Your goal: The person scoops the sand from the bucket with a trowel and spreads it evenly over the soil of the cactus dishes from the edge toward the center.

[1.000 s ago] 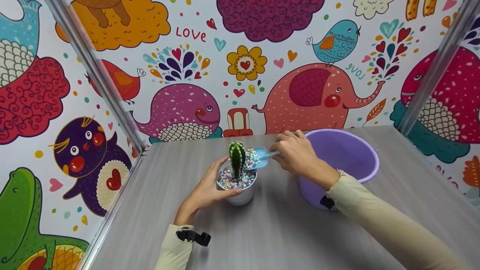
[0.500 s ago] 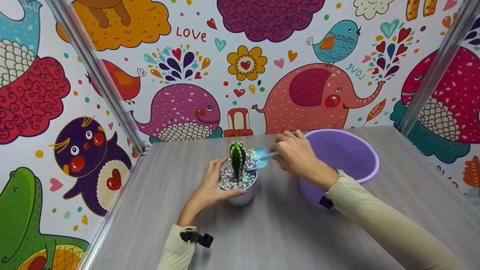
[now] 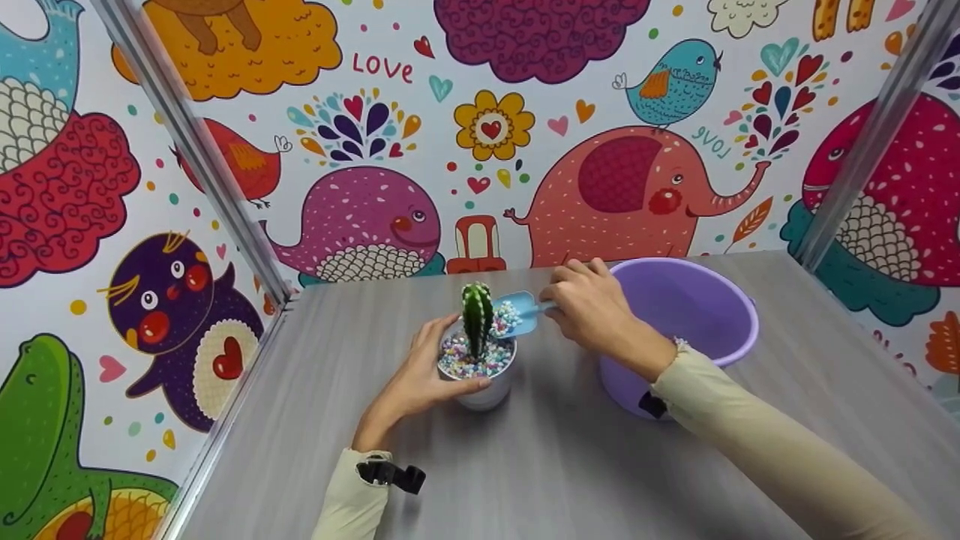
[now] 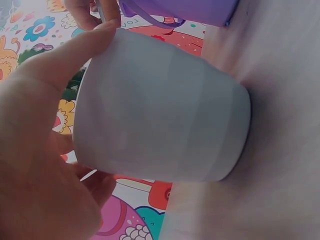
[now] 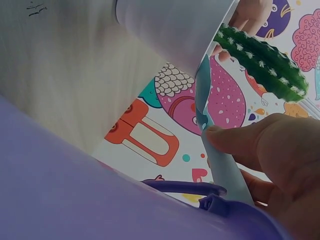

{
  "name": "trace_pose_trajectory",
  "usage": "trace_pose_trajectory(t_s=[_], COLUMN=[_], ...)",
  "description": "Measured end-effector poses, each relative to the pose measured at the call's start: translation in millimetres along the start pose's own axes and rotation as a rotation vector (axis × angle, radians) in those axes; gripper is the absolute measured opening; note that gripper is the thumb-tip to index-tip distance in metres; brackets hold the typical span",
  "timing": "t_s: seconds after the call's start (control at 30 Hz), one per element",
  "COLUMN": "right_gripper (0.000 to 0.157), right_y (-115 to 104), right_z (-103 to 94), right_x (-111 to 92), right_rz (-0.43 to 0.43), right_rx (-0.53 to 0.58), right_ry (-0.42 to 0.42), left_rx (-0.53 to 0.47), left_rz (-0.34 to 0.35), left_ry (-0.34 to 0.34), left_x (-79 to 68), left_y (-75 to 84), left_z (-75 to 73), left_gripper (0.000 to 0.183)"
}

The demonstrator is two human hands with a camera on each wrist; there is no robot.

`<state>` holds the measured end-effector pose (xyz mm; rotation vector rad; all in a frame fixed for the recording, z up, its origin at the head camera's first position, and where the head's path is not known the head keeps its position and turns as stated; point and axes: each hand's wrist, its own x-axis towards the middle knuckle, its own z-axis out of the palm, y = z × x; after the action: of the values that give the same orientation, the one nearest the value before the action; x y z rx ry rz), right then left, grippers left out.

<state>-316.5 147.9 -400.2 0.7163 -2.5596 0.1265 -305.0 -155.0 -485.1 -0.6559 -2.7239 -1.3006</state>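
A green cactus (image 3: 477, 319) stands in a white pot (image 3: 487, 395) on the table, with small multicoloured pebbles (image 3: 466, 365) around its base. My left hand (image 3: 420, 379) grips the pot near its rim, thumb along the near side and fingers behind; the left wrist view shows the pot's smooth wall (image 4: 160, 110). In my right hand (image 3: 589, 304) is the handle of a light blue scoop (image 3: 525, 307), pinched between thumb and fingers. The scoop's blade overlaps the pot's right rim, beside the cactus, and still carries pebbles. From the right wrist, the scoop's handle (image 5: 225, 172) shows under the thumb.
A purple bucket (image 3: 615, 382) stands on the grey table (image 3: 540, 480) right of the pot, below the right forearm. Its carrying handle (image 5: 185, 187) shows in the right wrist view. Walls printed with cartoon animals (image 3: 480, 187) and metal corner posts (image 3: 202, 165) enclose the table's back and sides.
The pot and my left hand have shifted slightly to the right. The scoop's blade sits a touch higher, while my right hand has hardly moved.
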Motion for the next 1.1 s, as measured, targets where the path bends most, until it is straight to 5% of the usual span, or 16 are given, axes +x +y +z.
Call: trace_pose_trajectory(t_s=[0.37,0.67,1.1], right_gripper=[0.022,0.021,0.015], right_y=[0,0,-2], right_z=[-3.0,-2.8,1.9], right_x=[0,1,0], right_rz=[0.038,0.029,-0.010], right_rx=[-0.017,-0.018,-0.012], right_ry=[-0.013,-0.005,0.056], left_rx=[0.071,0.110,0.053], left_rz=[-0.061,-0.036,-0.022], left_ry=[0.040,0.079,0.022], left_x=[-2.2,-2.7,-1.7], left_y=[9.4,11.3,4.7], left_z=[10.2,10.8,6.3], left_gripper=[0.125,0.123,0.121])
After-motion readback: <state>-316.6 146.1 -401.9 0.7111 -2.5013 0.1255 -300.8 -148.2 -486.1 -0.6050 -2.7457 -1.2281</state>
